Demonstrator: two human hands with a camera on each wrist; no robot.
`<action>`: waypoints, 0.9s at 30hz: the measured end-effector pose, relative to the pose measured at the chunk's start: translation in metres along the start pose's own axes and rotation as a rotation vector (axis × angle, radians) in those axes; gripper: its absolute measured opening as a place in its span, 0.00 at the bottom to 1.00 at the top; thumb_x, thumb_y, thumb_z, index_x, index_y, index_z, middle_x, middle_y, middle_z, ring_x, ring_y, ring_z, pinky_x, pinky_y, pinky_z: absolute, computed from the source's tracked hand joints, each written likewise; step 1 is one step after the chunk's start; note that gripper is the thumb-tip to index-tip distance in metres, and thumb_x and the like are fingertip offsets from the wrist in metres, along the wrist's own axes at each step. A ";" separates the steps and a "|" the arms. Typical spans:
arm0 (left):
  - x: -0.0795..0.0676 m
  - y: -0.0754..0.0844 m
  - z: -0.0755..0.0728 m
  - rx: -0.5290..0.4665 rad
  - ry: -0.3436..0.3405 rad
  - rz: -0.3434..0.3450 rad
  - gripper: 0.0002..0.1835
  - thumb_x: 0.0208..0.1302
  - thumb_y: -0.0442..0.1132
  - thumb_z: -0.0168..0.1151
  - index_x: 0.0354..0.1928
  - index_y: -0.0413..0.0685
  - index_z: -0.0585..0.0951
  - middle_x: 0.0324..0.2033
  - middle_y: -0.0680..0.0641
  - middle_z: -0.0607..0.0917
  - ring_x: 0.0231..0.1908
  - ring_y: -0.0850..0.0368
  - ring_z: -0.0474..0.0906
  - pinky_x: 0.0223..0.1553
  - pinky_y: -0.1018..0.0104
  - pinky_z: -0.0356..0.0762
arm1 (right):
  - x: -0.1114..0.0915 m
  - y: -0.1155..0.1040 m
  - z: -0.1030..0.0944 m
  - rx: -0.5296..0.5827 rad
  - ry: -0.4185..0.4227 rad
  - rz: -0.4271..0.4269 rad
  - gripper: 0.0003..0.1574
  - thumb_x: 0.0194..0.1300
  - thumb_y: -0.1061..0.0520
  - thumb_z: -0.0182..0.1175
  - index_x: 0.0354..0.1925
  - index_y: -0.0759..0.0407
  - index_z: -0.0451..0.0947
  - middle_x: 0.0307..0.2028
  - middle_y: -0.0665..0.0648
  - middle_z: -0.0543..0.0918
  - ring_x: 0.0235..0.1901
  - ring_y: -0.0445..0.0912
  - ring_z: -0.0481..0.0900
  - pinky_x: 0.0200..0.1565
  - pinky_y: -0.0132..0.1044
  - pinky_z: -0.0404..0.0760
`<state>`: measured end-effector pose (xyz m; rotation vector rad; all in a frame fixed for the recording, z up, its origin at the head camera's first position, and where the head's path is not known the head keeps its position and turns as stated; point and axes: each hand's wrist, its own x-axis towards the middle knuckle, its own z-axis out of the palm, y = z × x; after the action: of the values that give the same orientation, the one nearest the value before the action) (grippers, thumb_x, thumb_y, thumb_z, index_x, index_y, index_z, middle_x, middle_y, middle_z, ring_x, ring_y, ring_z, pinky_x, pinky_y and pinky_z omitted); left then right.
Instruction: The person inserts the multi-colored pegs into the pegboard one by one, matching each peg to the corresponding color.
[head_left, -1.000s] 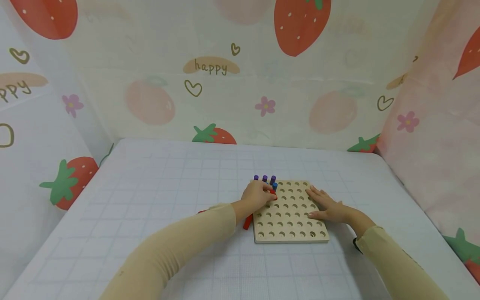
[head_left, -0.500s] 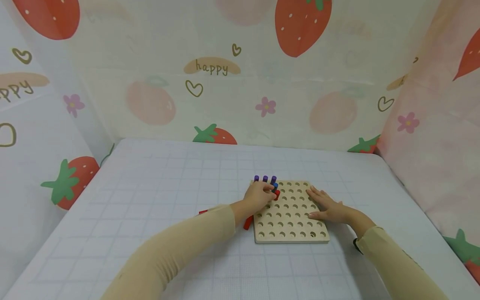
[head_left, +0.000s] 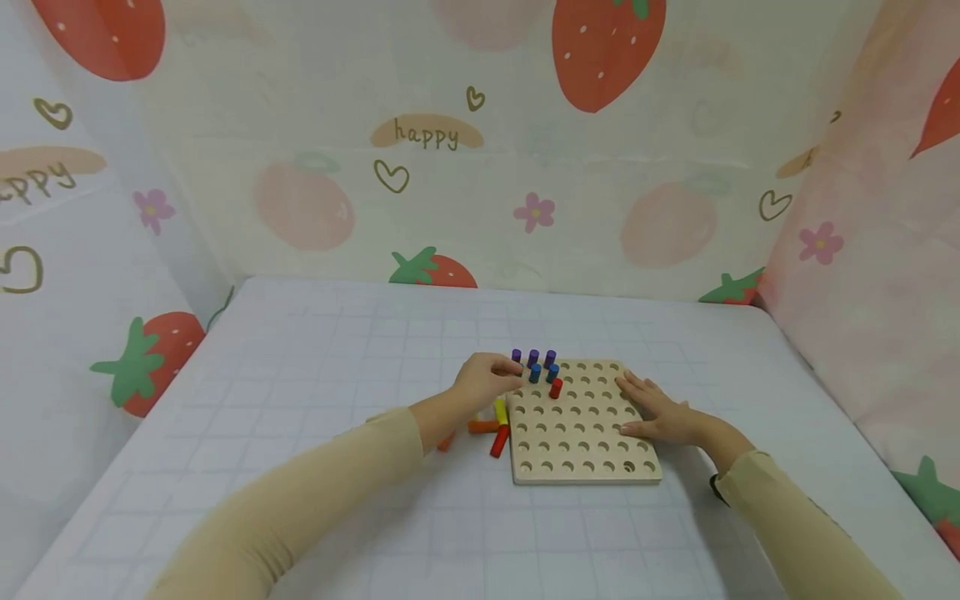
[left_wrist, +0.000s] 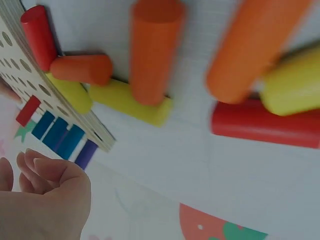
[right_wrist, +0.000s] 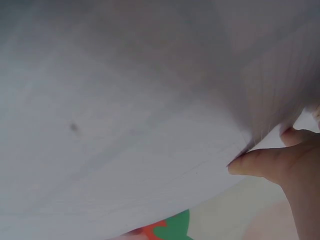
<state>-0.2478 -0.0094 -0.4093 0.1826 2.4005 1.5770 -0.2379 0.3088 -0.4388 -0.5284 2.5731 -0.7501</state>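
A wooden pegboard (head_left: 585,427) with rows of round holes lies on the table. Upright purple pegs (head_left: 533,358) fill part of its back row; in front of them stand blue pegs (head_left: 535,373), and a lone red peg (head_left: 556,388) is one row nearer. My left hand (head_left: 486,382) is just off the board's back left corner, fingertips close to the blue pegs. In the left wrist view that hand (left_wrist: 55,185) has loosely bent fingers and nothing shows between them. My right hand (head_left: 662,417) rests with spread, straight fingers on the board's right edge.
Left of the board lie loose pegs: a red one (head_left: 499,442), an orange one (head_left: 483,426) and a yellow one (head_left: 501,412). More orange pegs (left_wrist: 156,55), yellow pegs (left_wrist: 131,102) and a red peg (left_wrist: 265,125) appear in the left wrist view. A strawberry-print curtain (head_left: 330,125) surrounds the table.
My left hand has let go of the red peg, which stands in the board, and has moved left. Blue and loose pegs it covered are now visible. The right hand has stayed put.
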 end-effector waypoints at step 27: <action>-0.049 -0.060 -0.090 0.216 -0.064 0.003 0.13 0.64 0.34 0.64 0.50 0.38 0.83 0.38 0.49 0.83 0.34 0.54 0.75 0.35 0.68 0.73 | 0.001 0.001 0.000 -0.001 0.003 -0.008 0.57 0.67 0.40 0.59 0.75 0.65 0.40 0.74 0.70 0.34 0.70 0.72 0.27 0.51 0.81 0.26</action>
<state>-0.2244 -0.1254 -0.4231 0.2740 2.5166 1.2902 -0.2388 0.3096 -0.4398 -0.5383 2.5759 -0.7530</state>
